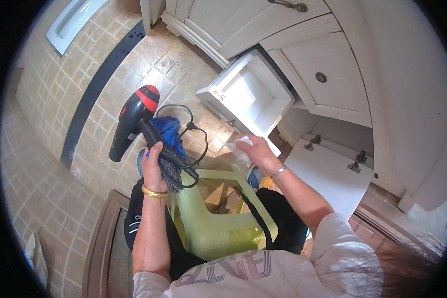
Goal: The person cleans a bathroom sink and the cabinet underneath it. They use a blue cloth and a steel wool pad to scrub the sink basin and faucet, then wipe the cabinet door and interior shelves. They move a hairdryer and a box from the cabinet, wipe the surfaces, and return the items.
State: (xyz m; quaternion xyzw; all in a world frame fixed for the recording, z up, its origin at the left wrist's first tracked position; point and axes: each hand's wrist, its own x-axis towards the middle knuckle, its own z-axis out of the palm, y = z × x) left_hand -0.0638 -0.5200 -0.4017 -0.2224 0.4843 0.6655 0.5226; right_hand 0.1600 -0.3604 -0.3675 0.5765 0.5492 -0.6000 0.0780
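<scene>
My left hand is closed around the handle of a black and red hair dryer, with its black cord looped beside the handle. A blue cloth and a grey fluffy cloth are by the same hand; how they are held is partly hidden. To the right, my right hand grips a crumpled white tissue or cloth near the front of a pulled-out white drawer. The drawer's visible inside holds nothing.
A pale green plastic chair stands between my legs. At the right, a white cabinet door hangs low on metal hinges. White wooden cabinets rise ahead. A dark strip crosses the tiled floor, and a squat toilet lies at the upper left.
</scene>
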